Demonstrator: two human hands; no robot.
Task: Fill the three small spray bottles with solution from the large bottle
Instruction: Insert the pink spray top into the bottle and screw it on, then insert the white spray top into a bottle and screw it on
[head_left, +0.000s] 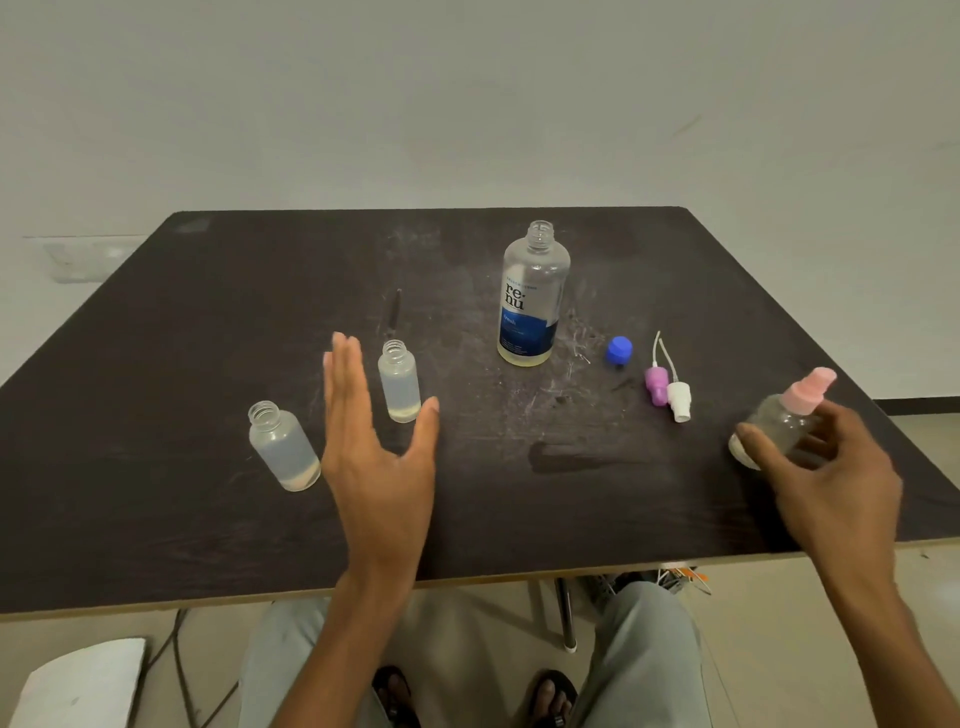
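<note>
Dark wood-grain table (156, 415), scuffed white near the middle, carries everything you are working with. Your left hand (374, 452) hangs over it with fingers straight and thumb spread wide, holding nothing; it sits between two uncapped small bottles. The near bottle (283, 449) stands just left of your hand, the mid bottle (399, 382) just beyond your thumb, each with a little pale liquid at the bottom. Your right hand (831, 478) is at the table's right edge, fingers curled around the third bottle (779, 426), which is tilted and has a pink sprayer (810, 387) on its neck. The big bottle (532, 296) stands upright and open toward the back, with only a shallow yellowish layer left in it. Its blue cap (619, 349) lies just to its right. Beyond that, a purple sprayer (656, 382) and a white sprayer (679, 399) lie side by side, touching, dip tubes pointing away from you.
</note>
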